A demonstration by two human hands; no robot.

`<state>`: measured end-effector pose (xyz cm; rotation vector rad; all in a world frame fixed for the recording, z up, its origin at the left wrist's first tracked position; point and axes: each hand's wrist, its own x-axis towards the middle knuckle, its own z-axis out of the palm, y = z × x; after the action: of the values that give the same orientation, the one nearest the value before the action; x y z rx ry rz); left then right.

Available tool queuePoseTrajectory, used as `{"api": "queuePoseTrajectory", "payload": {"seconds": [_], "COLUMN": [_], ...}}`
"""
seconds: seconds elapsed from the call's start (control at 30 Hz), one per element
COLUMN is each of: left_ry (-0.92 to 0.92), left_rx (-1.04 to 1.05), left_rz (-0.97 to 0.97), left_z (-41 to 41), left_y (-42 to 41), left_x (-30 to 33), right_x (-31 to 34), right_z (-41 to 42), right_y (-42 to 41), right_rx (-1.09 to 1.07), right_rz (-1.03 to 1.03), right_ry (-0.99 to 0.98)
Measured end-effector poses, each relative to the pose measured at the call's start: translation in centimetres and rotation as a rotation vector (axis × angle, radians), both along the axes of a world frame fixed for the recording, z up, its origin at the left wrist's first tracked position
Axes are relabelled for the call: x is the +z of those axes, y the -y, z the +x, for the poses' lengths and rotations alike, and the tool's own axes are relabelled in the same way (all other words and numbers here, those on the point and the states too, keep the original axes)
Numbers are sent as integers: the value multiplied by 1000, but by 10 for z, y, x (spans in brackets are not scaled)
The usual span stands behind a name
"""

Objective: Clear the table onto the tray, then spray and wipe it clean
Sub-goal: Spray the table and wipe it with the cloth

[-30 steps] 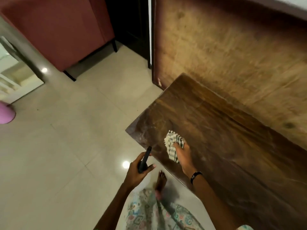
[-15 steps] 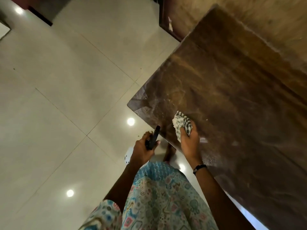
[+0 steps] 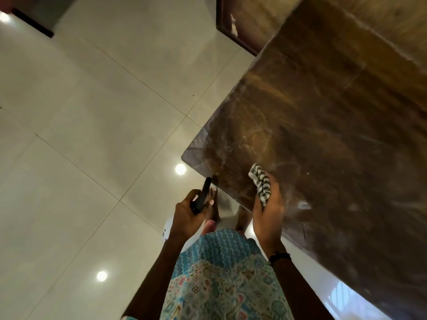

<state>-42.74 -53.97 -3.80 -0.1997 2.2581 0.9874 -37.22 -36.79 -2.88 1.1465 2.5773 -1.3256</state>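
Note:
A dark glossy wooden table (image 3: 323,125) fills the right side, its near corner streaked with wet smears. My right hand (image 3: 269,209) grips a crumpled checked cloth (image 3: 260,183) and holds it against the tabletop close to the front edge. My left hand (image 3: 188,212) is off the table to the left, above the floor, curled around a slim black object (image 3: 203,196) that points up towards the table corner. No tray or spray bottle is in view.
Pale glossy floor tiles (image 3: 92,135) with ceiling-light reflections spread to the left. A dark wooden panel (image 3: 233,21) stands beyond the table's far corner. My patterned dress (image 3: 219,278) and bare feet sit at the table's front edge.
The view has tilted down and closer to the table. My right hand with the cloth has stayed near the front edge by the corner. The left hand keeps its hold on the black object.

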Motion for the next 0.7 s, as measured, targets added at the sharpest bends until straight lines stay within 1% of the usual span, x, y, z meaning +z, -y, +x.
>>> {"api": "queuePoseTrajectory", "payload": {"seconds": [0.17,0.23,0.3,0.37,0.4,0.47,0.57,0.63,0.7], "left_ry": [-60,-54,-34,-7,2,7,-26,-67,-105], "left_rx": [59,31,1,-19,-18,13,46,39,11], "left_rz": [-47,-59,-39,-32,-25,19,63,67,72], "left_z": [-22,-29,-36,-42,-45,-48,-51,-52,-55], "left_y": [9,12,15,20,23,29,37,40,41], "left_x": [-6,-8,-8,-6,-5,-2,4,8,11], "right_x": [-14,-26,-39,-49,-52,-56,-61,-66,-70], "right_z": [-4,-8,-8,-2,1,-3,-48,-89,-117], "right_y": [15,18,21,23,23,25,39,55,74], "right_rx": [220,355,536,681,710,699,640,677,783], "right_rz": [176,276,384,430,429,428,471,491,508], "right_ry": [-60,0,95,167,188,206,206,139,56]}}
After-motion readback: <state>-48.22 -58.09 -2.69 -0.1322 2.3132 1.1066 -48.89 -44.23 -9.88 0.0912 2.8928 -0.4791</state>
